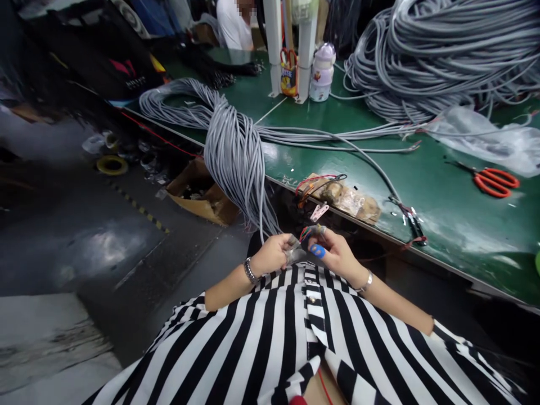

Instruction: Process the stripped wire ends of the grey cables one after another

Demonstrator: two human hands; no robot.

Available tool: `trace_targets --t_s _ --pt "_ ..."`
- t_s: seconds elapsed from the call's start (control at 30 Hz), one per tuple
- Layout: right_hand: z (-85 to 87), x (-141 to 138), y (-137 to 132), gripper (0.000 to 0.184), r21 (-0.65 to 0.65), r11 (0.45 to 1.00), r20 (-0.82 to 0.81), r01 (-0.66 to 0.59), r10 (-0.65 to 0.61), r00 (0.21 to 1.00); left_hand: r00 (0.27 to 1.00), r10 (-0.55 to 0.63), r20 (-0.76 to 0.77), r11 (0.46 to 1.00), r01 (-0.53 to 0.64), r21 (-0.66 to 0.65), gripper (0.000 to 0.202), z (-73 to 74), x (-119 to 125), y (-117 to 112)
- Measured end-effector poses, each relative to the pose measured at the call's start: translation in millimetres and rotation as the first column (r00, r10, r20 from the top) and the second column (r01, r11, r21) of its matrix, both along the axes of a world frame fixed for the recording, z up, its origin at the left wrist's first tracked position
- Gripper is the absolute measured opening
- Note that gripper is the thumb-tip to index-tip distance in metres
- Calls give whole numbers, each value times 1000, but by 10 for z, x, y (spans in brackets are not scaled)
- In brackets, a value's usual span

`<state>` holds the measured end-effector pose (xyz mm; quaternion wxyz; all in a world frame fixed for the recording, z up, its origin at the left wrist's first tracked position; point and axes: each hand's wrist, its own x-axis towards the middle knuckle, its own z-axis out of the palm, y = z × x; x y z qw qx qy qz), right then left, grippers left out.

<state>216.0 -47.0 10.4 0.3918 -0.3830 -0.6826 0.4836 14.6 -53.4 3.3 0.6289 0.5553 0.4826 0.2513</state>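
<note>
In front of my striped shirt, my left hand [274, 254] is closed on the end of a grey cable, its fingertips wrapped in grey tape. Thin coloured wires [304, 233], red and green among them, fan out of that end. My right hand [337, 256], with blue tape around the thumb, pinches these wires between its fingers. Just left of my hands, a thick bundle of grey cable [234, 152] droops over the table's edge. A pink clip [319, 212] sits at the edge just beyond my right hand.
On the green table [455, 236] lie orange-handled scissors [495, 181], dark pliers [415, 228], a taped brown block [346, 199] and a clear plastic bag [489, 138]. A large cable coil [442, 56] and a bottle [323, 73] stand behind. A cardboard box [206, 205] is below. Another person [234, 25] sits opposite.
</note>
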Motion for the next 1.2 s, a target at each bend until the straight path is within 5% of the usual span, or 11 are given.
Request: trace_targets --t_s 0.17,0.23,0.37,0.43,0.5,0.6,0.67,0.73,0.9,1.07,1.2 --pt "23 -104 102 29 -130 985 -61 109 -117 991 999 -43 18 998 42 46 38 -62 -6 55" --pt "40 -93 128 29 -147 976 -75 159 -171 982 1000 -14 -14 986 16 168 36 -77 -32 44" --pt "63 -24 154 28 -159 964 -72 211 -225 972 957 231 -174 820 -96 564 27 -73 -85 -2" --pt "40 21 160 27 -117 971 -28 210 -215 976 936 274 -223 772 -75 631 23 -62 -93 4" --pt "-10 66 157 26 -50 972 7 231 -231 973 949 161 -270 847 8 532 18 -61 -87 38" --pt "-103 120 131 28 3 965 50 261 -261 964 973 -54 -223 977 98 191 16 -87 -58 103" --pt "-143 133 107 33 -9 977 100 215 -213 972 984 -49 -172 994 64 85 16 -109 -26 127" --pt "-154 120 89 37 -33 989 144 141 -135 980 984 2 -178 986 27 164 14 -116 14 128" --pt "-136 17 108 31 -62 984 143 168 -158 977 930 117 -350 824 105 556 9 -98 76 99" --pt "-133 -27 145 37 -236 960 36 150 -146 989 835 174 -522 721 252 645 12 -138 44 76" --pt "-141 15 161 38 -360 929 9 80 -83 997 805 248 -539 664 264 700 21 -112 17 58"
